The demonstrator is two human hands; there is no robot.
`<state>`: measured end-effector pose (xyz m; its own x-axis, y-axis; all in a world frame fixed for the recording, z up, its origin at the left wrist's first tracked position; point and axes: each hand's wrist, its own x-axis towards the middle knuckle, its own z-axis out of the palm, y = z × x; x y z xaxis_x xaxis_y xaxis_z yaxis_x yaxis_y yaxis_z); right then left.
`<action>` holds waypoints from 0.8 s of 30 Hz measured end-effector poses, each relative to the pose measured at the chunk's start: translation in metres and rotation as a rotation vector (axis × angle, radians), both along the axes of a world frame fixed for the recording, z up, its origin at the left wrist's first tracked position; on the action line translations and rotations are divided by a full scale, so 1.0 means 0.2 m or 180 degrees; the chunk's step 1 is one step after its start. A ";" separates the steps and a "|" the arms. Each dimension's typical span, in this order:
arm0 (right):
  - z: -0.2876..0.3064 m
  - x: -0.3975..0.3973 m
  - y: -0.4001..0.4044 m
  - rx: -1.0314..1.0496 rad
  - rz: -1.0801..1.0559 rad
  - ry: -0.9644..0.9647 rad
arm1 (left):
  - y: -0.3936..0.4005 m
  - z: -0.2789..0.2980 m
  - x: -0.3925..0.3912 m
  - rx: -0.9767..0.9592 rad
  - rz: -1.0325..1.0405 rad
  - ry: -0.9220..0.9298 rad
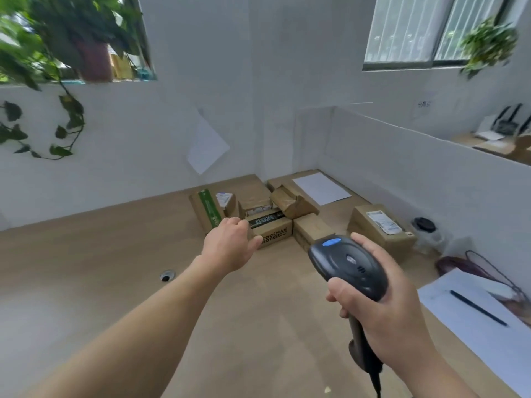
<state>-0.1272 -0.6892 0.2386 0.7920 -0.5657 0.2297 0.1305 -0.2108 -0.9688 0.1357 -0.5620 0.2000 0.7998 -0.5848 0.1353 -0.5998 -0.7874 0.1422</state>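
Gripping scanner [347, 265] in right hand [385, 311] | left hand [230, 242] clasping corner of black-taped box [273, 232] on desk [115, 254]

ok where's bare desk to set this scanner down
Bare light wooden desk left of the round cable hole, and between left hand and right hand. Crowded: brown cardboard boxes in the far corner, white paper sheet with dark pen at right.

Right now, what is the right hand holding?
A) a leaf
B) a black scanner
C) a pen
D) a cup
B: the right hand grips the black scanner by its handle, while the left hand holds the corner of a cardboard box.
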 end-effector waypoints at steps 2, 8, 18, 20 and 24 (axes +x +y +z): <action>0.00 0.13 -0.02 -0.0041 0.0097 -0.0007 | 0.01 -0.02 0.10 -0.0018 0.0105 0.0052; -0.05 0.55 -0.07 0.0036 0.0503 -0.0016 | 0.01 -0.10 0.41 0.0117 0.0434 0.0122; -0.26 1.41 -0.34 0.0344 0.1041 0.0267 | -0.16 -0.23 0.99 0.0227 0.1010 0.0249; -0.30 1.57 -0.39 0.0441 0.1105 0.0326 | -0.20 -0.27 1.11 0.0250 0.1103 0.0271; -0.42 1.82 -0.45 0.0549 0.1154 0.0537 | -0.27 -0.36 1.33 0.0233 0.1238 0.0335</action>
<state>0.2373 -0.7797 0.1543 0.9649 -0.2627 0.0065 0.0030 -0.0136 -0.9999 0.4017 -0.6151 0.1289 0.9705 -0.2409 0.0103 -0.2403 -0.9630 0.1221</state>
